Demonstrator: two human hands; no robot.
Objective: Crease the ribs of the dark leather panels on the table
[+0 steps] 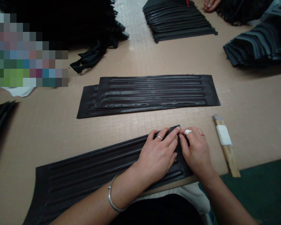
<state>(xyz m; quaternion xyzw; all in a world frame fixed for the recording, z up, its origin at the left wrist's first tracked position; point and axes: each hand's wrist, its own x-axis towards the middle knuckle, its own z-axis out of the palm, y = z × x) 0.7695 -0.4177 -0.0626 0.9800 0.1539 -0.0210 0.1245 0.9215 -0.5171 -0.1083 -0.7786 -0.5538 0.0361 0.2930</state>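
A long black panel (96, 167) with raised ribs, leather-like in look, lies slanted along the table's near edge. My left hand (158, 151) rests on its right part, fingers stretched over the ribs and the index fingertip at the far right corner. At that same corner my right hand (196, 150) is closed, its thumb and index finger pinching the panel's edge; the fingertips partly hide the spot. White tape wraps one right finger. Just beyond lie two similar ribbed panels, the upper one (154, 90) overlapping the lower one (86, 104).
A wooden-handled tool (227, 145) wrapped in white tape lies to the right, near the edge. Stacked black pieces (178, 18) lie at the back, with more (259, 47) at right and a dark heap (84, 25) at left. Another person's hand (212, 4) shows at the top.
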